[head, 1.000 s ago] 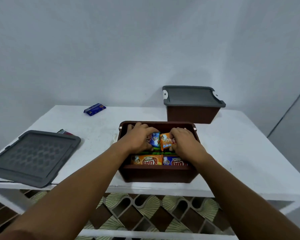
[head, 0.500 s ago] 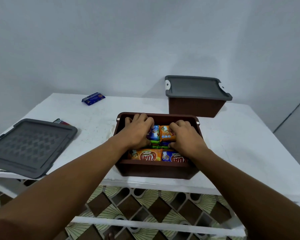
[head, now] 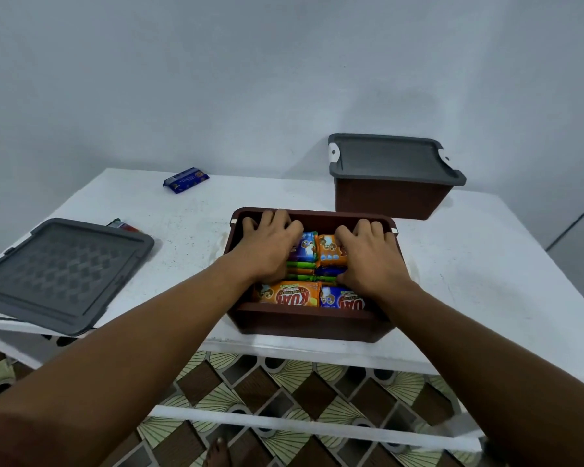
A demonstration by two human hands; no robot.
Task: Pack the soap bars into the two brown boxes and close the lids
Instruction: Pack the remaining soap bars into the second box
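Observation:
An open brown box (head: 311, 320) stands near the table's front edge, filled with wrapped soap bars; an orange one (head: 289, 294) and a blue one (head: 341, 299) lie along its near side. My left hand (head: 270, 247) rests palm down on the bars at the box's left. On the right side my right hand (head: 368, 257) does the same. The fingers of both reach the far wall, and the thumbs touch the middle bars. A second brown box (head: 388, 200) stands at the back right under its grey lid (head: 388, 160). One blue soap bar (head: 186, 179) lies at the back left.
A loose grey lid (head: 61, 271) lies on the white table (head: 486, 281) at the left, overhanging the front edge. A small red and green packet (head: 122, 225) peeks out behind it. A wall rises behind the table. Patterned floor tiles show below.
Both hands have slid a little farther over the bars toward the far wall and spread apart. The camera has tilted down slightly.

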